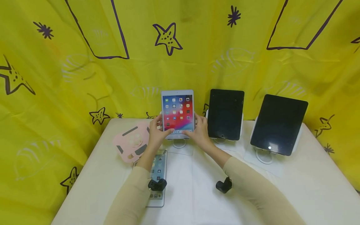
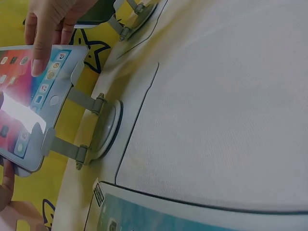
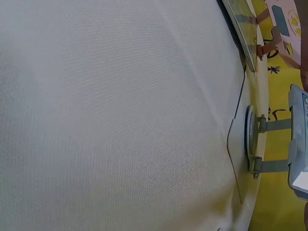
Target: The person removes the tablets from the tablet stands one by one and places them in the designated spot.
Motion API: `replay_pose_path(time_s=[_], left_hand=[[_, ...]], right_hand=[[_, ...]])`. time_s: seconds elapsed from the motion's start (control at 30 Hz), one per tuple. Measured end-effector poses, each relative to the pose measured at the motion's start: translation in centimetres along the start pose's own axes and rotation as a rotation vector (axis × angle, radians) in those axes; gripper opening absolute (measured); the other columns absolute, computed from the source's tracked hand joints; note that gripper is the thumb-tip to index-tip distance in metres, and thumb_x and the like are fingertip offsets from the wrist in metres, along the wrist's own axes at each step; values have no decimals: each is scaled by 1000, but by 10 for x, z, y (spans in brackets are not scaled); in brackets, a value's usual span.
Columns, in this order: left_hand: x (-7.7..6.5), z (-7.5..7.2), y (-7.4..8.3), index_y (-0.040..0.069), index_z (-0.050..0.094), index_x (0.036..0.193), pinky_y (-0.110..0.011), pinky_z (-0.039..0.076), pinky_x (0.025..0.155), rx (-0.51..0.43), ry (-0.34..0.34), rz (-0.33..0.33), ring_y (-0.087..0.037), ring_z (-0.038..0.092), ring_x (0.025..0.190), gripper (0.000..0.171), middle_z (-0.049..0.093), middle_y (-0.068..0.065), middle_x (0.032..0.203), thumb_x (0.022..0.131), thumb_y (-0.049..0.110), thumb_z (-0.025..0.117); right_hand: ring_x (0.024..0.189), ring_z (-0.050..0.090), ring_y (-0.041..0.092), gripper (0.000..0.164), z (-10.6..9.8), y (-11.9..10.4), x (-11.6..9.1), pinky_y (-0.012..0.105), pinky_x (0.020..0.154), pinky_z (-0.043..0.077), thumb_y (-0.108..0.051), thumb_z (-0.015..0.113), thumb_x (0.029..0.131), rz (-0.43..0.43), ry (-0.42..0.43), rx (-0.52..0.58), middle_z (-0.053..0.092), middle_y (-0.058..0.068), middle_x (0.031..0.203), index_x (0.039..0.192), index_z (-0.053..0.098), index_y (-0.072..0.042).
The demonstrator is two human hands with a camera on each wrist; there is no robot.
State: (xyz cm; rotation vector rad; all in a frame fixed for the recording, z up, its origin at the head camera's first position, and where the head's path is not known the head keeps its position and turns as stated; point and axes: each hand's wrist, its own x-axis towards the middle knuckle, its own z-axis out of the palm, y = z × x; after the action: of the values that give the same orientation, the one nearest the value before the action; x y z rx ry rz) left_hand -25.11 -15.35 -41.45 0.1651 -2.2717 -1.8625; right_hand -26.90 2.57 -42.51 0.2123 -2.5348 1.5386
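A white-framed tablet point(image 1: 177, 109) with a lit home screen of app icons stands tilted back on a small round-based stand point(image 1: 179, 143). My left hand point(image 1: 156, 131) grips its left edge, thumb across the front near the bottom and fingers behind. On the opposite edge, my right hand point(image 1: 200, 131) holds it the same way, thumb over the lower screen. The left wrist view shows the stand's two hooked arms point(image 2: 83, 98) under the tablet point(image 2: 54, 113). In the right wrist view, only the tablet's edge point(image 3: 294, 185) appears.
Right of it, a black tablet point(image 1: 226, 112) and another black tablet point(image 1: 278, 125) sit on stands, screens dark. A pink stand point(image 1: 121, 142) is on the left. Below it another white tablet point(image 1: 160, 168) lies partly under my left forearm. A yellow patterned curtain point(image 1: 194, 68) hangs behind the table.
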Motion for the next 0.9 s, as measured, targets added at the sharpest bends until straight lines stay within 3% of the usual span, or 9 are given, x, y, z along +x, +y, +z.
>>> replay_pose_path(time_s=[0.4, 0.6, 0.8, 0.9], left_hand=[[2, 7, -5, 14, 34, 143, -41, 44, 100, 39, 80, 30, -26, 40, 119, 78, 39, -12, 132, 78, 7, 76], [5, 11, 3, 8, 40, 135, -39, 46, 97, 74, 132, -21, -26, 42, 113, 68, 41, -12, 127, 77, 2, 75], [4, 16, 6, 7, 32, 137, -39, 43, 101, 101, 120, -82, -27, 39, 120, 74, 36, -13, 132, 77, 5, 76], [0, 18, 6, 6, 30, 137, -41, 42, 102, 64, 130, -81, -29, 38, 122, 76, 36, -15, 132, 77, 3, 75]], right_hand=[[121, 32, 29, 86, 8, -4, -1, 46, 97, 43, -20, 81, 74, 38, 67, 38, 37, 17, 126, 145, 33, -11], [119, 35, 30, 84, 8, -9, -1, 44, 94, 47, -17, 80, 75, 53, 80, 59, 38, 19, 125, 145, 34, -11], [108, 46, 32, 78, 6, -11, -1, 41, 88, 51, -15, 77, 78, 97, 78, 121, 38, 22, 126, 143, 35, -9], [102, 47, 31, 72, 4, -11, -2, 41, 88, 50, -13, 75, 81, 112, 69, 166, 42, 22, 122, 141, 35, -8]])
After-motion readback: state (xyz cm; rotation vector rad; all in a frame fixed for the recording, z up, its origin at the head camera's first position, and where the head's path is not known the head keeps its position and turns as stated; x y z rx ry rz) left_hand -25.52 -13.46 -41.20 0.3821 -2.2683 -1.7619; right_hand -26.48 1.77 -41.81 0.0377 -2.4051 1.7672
